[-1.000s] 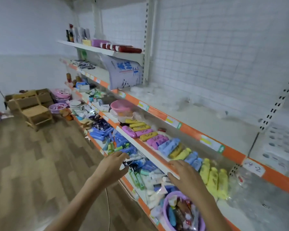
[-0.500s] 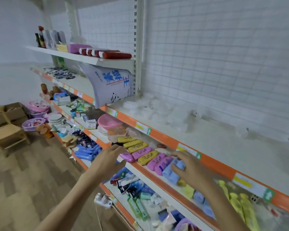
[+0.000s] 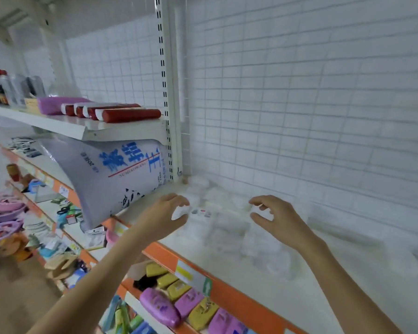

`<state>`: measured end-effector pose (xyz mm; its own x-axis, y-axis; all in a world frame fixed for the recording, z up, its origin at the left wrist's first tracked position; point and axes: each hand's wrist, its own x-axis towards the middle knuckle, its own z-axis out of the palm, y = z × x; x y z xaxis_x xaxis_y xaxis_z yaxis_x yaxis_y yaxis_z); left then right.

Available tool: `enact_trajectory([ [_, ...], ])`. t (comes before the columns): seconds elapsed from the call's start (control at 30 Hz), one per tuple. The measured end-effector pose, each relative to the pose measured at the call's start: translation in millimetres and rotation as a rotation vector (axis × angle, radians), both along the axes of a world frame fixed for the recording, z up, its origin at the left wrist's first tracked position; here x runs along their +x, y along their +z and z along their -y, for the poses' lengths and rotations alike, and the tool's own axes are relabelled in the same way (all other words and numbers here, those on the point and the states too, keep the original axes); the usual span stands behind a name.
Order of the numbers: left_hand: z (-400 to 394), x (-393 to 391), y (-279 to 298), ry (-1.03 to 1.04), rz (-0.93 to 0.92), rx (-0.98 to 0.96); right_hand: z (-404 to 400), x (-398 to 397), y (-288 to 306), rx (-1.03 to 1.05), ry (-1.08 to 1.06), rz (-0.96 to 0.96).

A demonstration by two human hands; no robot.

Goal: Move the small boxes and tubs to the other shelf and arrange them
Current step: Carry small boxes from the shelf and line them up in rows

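Several small clear plastic boxes and tubs (image 3: 229, 227) stand bunched on the white middle shelf (image 3: 307, 300), blurred against the wire-grid back. My left hand (image 3: 165, 214) hovers at the left side of the bunch, thumb and fingers curved around a small white tub (image 3: 179, 212); blur hides whether they touch it. My right hand (image 3: 274, 216) hangs over the bunch's right side with fingers spread and bent, holding nothing.
A big white sack with blue lettering (image 3: 121, 179) leans over the shelf's left end under an upper shelf with red tubes (image 3: 130, 115). Purple and yellow soap packs (image 3: 179, 303) fill the shelf below. A slotted upright (image 3: 165, 92) divides the bays. Baskets and goods lie at far left.
Both hands rose from the soap shelf up to the white middle shelf and now sit at the clear tubs. The view swung up and closer to the shelving.
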<state>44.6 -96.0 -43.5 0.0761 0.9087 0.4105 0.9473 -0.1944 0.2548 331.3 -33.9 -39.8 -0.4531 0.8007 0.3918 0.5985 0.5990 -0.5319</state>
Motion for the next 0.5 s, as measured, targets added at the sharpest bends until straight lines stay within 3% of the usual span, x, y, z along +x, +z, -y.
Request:
enact_trajectory([
  [0.23, -116, -19, 12, -0.071, -0.076, -0.133, -81, -38, 12, -0.056, -0.111, 0.201],
  [0.5, -217, -24, -16, -0.213, -0.275, -0.239, -134, -81, -10, -0.213, -0.274, 0.492],
])
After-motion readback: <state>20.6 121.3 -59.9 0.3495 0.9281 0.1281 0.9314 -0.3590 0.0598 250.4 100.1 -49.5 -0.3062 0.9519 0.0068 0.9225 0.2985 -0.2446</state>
